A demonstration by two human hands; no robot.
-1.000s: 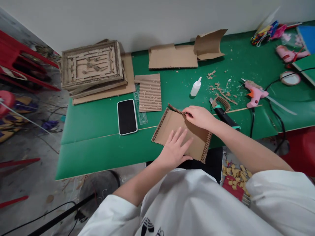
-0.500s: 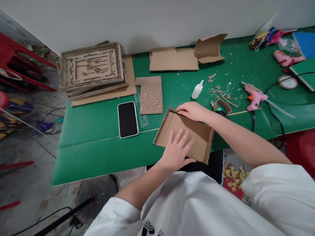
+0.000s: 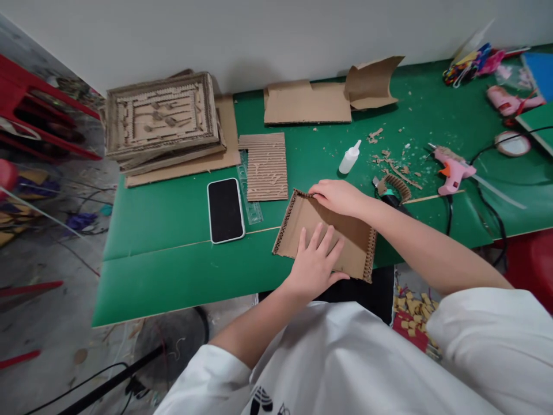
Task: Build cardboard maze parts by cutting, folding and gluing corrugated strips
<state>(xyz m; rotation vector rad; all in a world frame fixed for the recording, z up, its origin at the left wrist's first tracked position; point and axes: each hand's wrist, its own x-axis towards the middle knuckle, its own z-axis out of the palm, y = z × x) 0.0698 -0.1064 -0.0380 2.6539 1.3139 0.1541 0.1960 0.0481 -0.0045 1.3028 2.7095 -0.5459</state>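
Note:
A cardboard panel (image 3: 298,229) lies at the table's front edge, its near part reaching past the edge. Rows of corrugated cardboard stand along its left and right sides, and a corrugated strip (image 3: 304,195) runs along its far side. My left hand (image 3: 311,264) rests flat on the panel with fingers spread. At the far side, my right hand (image 3: 336,196) has its fingers closed on the strip; the hand and forearm hide much of that edge. Beyond them stands a white glue bottle (image 3: 349,157). A coil of corrugated cardboard (image 3: 397,187) sits by my right forearm.
Left of the panel lie a phone (image 3: 225,210), a clear ruler (image 3: 254,212) and a corrugated sheet (image 3: 268,167). Framed cardboard pieces (image 3: 162,118) are stacked at the back left. A pink glue gun (image 3: 453,170) with its cable lies on the right, near cardboard scraps (image 3: 382,158).
The view has shifted slightly. The panel's near right corner sits a little higher in the picture. Both hands keep nearly the same places on the panel.

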